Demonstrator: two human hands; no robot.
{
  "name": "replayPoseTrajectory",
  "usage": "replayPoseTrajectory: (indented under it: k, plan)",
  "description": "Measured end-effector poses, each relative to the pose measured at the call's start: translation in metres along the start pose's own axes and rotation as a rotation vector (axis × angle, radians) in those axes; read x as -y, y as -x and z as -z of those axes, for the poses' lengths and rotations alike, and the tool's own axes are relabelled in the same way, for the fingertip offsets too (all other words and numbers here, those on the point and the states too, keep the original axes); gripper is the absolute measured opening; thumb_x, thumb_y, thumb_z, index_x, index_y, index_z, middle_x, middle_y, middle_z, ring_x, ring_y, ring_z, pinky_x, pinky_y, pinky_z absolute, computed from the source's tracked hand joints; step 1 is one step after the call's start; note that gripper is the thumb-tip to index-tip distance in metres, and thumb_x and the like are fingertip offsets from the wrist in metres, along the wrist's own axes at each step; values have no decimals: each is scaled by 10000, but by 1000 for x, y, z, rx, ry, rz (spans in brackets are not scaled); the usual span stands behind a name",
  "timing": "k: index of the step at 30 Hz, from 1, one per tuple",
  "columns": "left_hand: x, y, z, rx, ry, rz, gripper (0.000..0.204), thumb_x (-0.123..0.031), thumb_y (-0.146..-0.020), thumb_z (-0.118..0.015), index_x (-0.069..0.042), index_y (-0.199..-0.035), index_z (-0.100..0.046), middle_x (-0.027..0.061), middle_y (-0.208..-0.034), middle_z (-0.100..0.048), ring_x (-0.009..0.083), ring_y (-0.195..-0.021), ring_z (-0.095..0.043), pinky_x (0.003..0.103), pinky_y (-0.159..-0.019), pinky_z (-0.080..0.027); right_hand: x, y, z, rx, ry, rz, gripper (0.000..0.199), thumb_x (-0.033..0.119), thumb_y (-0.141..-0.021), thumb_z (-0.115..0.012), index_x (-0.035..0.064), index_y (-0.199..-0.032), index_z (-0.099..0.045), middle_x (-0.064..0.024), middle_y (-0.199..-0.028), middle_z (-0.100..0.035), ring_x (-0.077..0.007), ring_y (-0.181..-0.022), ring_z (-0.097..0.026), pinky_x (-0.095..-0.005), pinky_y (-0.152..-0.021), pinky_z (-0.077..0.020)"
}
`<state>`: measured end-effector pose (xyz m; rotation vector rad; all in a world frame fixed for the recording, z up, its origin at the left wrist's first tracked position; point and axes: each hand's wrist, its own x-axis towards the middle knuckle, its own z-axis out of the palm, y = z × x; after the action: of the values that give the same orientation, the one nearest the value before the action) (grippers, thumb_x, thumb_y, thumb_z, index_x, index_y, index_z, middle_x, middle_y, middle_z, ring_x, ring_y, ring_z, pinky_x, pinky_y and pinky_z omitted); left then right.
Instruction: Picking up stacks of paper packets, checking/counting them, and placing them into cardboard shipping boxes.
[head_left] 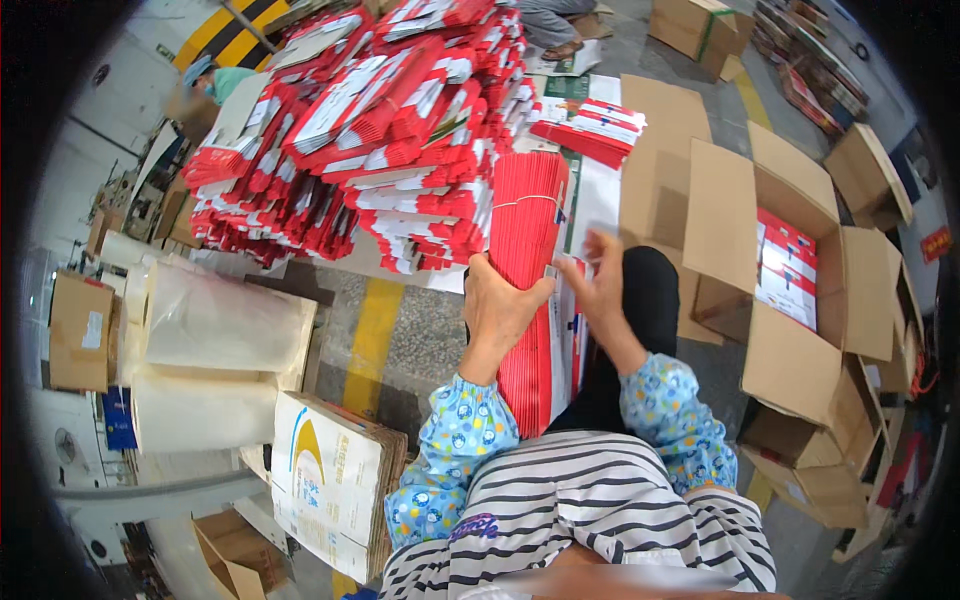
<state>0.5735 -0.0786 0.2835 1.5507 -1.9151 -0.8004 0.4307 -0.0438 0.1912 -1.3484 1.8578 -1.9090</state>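
A thick bundle of flat red folded cartons [527, 235] lies lengthwise across my lap, its folded edges facing up. A thin pale band [530, 199] crosses it near the far end. My left hand [499, 305] grips the bundle around its middle, thumb over the top edges and fingers down the left side. On the other side, my right hand [600, 285] is raised close to the bundle with its fingers apart; it is slightly blurred, and whether a fingertip touches the cartons I cannot tell.
A high pile of red and white carton bundles [420, 130] stands ahead left. A smaller bundle [592, 130] lies beyond my hands. At right, an open cardboard box [790, 360] holds red-and-white packs [787, 270]. Large pale rolls [225, 320] and stacked white cartons [325, 470] stand left.
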Motion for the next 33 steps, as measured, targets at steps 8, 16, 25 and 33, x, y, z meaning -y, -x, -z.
replayPoseTrajectory:
  k: [8, 16, 25, 33]
  plan:
    - [-22, 9, -23, 68, -153, -46, 786, -460, -632, -794, 68, -1069, -408, 294, -1028, -571, 425, -982, -594, 484, -822, -486, 30, 62, -1, -45, -126, -111, 313, 269, -983, -453, 29, -1171, -524, -147, -1136, -476, -283, -1091, -441, -384, -977, -336]
    - [-31, -4, -23, 270, -22, -141, 756, -439, -751, -771, 66, -1162, -386, 277, -1071, -600, 382, -971, -641, 444, -800, -522, 12, 54, 22, 4, -541, -474, 440, 353, -1025, -336, -10, -1205, -508, -134, -1181, -451, -230, -1123, -460, -338, -1003, -356]
    - [-10, -14, -42, 350, 29, -310, 1091, -377, -690, -834, 22, -1466, -178, 294, -1432, -294, 400, -1279, -428, 467, -991, -437, 13, 45, 60, 65, -536, -606, 431, 316, -1039, -313, -23, -1221, -504, -135, -1177, -474, -196, -1058, -532, -342, -951, -432]
    - [-18, -8, -31, 355, -183, -307, 1196, -449, -629, -861, -54, -1503, -146, 354, -1430, -202, 515, -1311, -320, 544, -1035, -374, 35, 62, 78, 299, -398, -317, 478, 213, -975, -464, 27, -1413, -424, -112, -1253, -424, -184, -1079, -446, -294, -906, -391]
